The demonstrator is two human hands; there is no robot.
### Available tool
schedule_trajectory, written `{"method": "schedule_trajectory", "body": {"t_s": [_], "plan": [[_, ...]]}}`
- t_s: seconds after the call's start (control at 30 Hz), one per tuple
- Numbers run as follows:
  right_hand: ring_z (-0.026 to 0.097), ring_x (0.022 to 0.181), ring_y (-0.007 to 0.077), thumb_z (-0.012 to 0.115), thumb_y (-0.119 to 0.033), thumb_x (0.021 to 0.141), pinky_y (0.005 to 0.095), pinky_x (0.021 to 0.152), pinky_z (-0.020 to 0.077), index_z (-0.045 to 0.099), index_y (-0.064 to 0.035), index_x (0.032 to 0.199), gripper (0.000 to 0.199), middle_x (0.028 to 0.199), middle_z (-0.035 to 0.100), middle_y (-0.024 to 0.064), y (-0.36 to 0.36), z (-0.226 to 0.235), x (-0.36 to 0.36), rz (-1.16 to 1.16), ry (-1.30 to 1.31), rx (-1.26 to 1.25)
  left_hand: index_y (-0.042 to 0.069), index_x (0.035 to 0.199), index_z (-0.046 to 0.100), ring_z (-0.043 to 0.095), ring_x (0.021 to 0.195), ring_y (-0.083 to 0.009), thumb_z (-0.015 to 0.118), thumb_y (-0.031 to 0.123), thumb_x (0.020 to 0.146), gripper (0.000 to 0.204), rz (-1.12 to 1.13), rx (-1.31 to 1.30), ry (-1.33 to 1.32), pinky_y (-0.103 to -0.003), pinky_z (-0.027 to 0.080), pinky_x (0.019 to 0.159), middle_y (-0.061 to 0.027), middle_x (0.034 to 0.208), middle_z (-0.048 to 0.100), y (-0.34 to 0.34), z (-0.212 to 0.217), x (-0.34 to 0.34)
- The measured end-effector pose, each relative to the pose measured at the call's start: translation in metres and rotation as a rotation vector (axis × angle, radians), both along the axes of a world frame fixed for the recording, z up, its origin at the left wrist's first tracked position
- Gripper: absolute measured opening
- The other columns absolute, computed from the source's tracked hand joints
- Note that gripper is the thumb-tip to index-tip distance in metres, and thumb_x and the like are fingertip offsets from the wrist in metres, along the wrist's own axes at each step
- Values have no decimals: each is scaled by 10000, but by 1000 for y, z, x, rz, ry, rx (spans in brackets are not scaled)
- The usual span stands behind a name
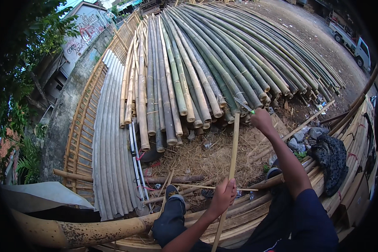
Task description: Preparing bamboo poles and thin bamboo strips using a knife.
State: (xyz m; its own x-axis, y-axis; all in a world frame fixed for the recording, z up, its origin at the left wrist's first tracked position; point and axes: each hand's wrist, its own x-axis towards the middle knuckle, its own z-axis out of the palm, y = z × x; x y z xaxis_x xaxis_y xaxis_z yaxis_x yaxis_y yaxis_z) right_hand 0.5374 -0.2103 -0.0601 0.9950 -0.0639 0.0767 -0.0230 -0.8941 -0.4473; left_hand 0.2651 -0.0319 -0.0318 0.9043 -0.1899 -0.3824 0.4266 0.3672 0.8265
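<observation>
My left hand (225, 195) is closed round a long, flat bamboo strip (234, 150), low on its length. The strip stands tilted upward, with its top end near my right hand. Stretched out ahead, my right hand (262, 120) grips a knife (244, 105) with a green handle. Its blade points up and to the left, just above the top of the strip. I cannot tell whether blade and strip touch. Behind the blade lie the cut ends of a large stack of bamboo poles (214, 63), green and tan.
Split bamboo lengths (239, 214) lie under my legs, beside a thick bamboo pole (92, 231) at lower left. Corrugated sheets (109, 168) and a bamboo ladder-like frame (80, 134) lie left. Dark patterned cloth (329, 161) and stones (300, 138) are right. A truck (353, 46) stands far right.
</observation>
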Motion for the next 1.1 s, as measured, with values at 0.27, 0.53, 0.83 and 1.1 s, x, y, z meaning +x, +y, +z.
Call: {"method": "schedule_trajectory", "body": {"t_s": [0.27, 0.53, 0.83, 1.1], "plan": [[574, 565, 382, 617, -264, 741, 453, 567, 444, 589, 37, 649, 315, 590, 556, 229, 42, 42, -56, 721, 138, 148, 93, 904, 401, 206, 378, -34, 349, 357, 1001, 286, 23, -526, 67, -181, 200, 320, 41, 559, 270, 31, -15, 26], [600, 603, 377, 612, -234, 676, 452, 577, 489, 626, -55, 617, 189, 606, 591, 181, 75, 33, -94, 1009, 18, -105, 105, 868, 393, 201, 386, -35, 344, 343, 1004, 279, 73, -533, 79, -187, 189, 335, 48, 549, 256, 29, -10, 24], [632, 724, 390, 586, -205, 688, 481, 670, 498, 652, -3, 688, 213, 712, 628, 227, 36, 23, -23, 226, -65, -112, 109, 865, 377, 219, 414, -38, 345, 328, 1006, 262, 45, -306, 73, -194, 191, 352, 47, 567, 249, 7, -3, 15], [617, 669, 399, 591, -255, 764, 478, 641, 476, 644, 35, 726, 298, 697, 605, 257, -17, 36, -17, 179, -30, 101, 91, 846, 415, 220, 366, -39, 280, 426, 999, 393, 2, -752, 91, -184, 234, 321, 44, 526, 274, 29, -17, 22]]}}
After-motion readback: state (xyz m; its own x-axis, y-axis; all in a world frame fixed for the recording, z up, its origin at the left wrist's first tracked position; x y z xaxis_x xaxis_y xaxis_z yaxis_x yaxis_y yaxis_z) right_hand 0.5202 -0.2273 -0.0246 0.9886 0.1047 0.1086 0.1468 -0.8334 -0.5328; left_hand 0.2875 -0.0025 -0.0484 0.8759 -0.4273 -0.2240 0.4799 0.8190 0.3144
